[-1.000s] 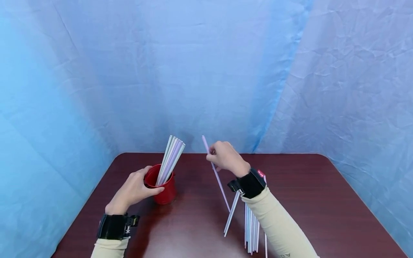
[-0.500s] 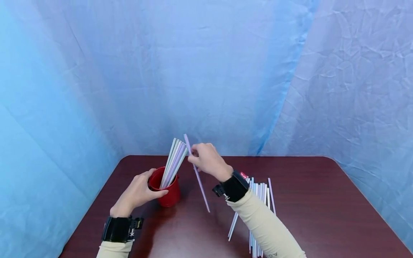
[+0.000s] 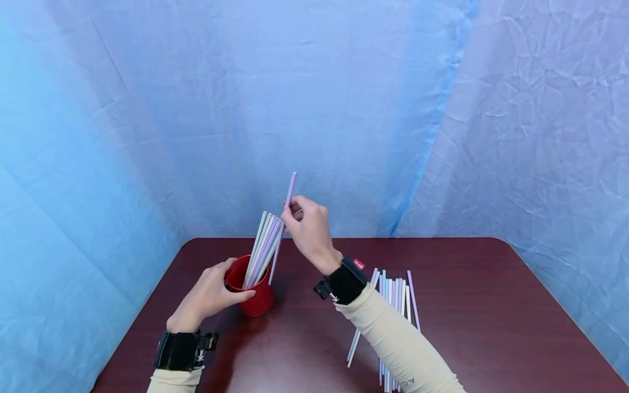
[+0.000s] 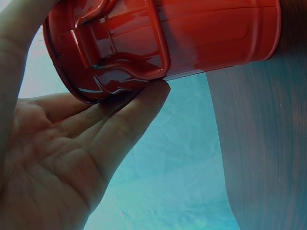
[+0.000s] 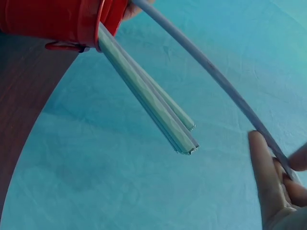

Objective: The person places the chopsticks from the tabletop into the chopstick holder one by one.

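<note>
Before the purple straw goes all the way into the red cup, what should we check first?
1. Right hand pinches the purple straw: ok.
2. Left hand holds the red cup steady: ok.
3. Cup stands upright on the table: ok.
4. Straw's lower end is at the cup's mouth: ok.
5. Room left beside the straws already in the cup: cannot tell.

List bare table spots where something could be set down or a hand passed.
Bare wood: the strip between the red cup and the loose straws, the table's right side beyond those straws, and the near edge between the forearms. Crowded: around the cup, gripped by the left hand, where the right hand pinches a purple straw.
</note>
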